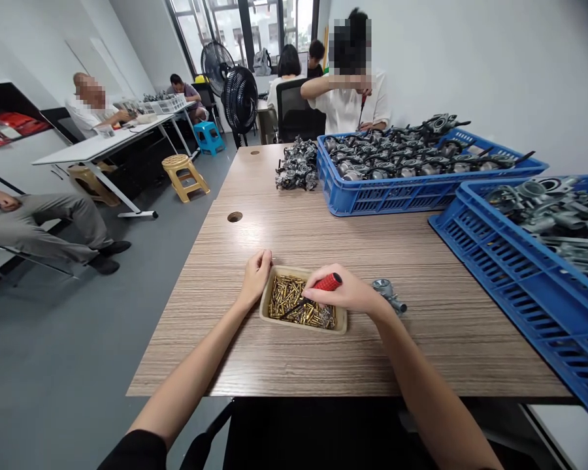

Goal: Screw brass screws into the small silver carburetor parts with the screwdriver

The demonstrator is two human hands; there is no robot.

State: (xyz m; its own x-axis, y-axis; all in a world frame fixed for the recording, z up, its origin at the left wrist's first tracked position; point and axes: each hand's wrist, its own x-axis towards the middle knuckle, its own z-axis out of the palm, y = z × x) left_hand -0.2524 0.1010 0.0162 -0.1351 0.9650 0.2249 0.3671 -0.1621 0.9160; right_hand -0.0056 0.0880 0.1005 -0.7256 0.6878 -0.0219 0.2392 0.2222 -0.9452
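The right hand [343,288] grasps a red-handled screwdriver with a thin dark shaft [329,282], which slants down over the slim brass-coloured metal pieces [283,294]. The left hand [255,277] has its fingers curled together at the far left corner of a shallow cream box [342,322]; a tiny pale bit shows by the fingertips, but I cannot tell whether it is gripped. Good handling here likely means a light hold, a low shaft angle and a steadied box, so nothing spills. The box, on the wood-grain table [284,365], carries brass pieces mostly, silvery ones [327,316] at its near right. Just right of the right hand lies a grey metal casting [396,303]. Beyond, two slatted blue plastic crates [372,197] [512,271] are heaped with grey metal parts [568,225].
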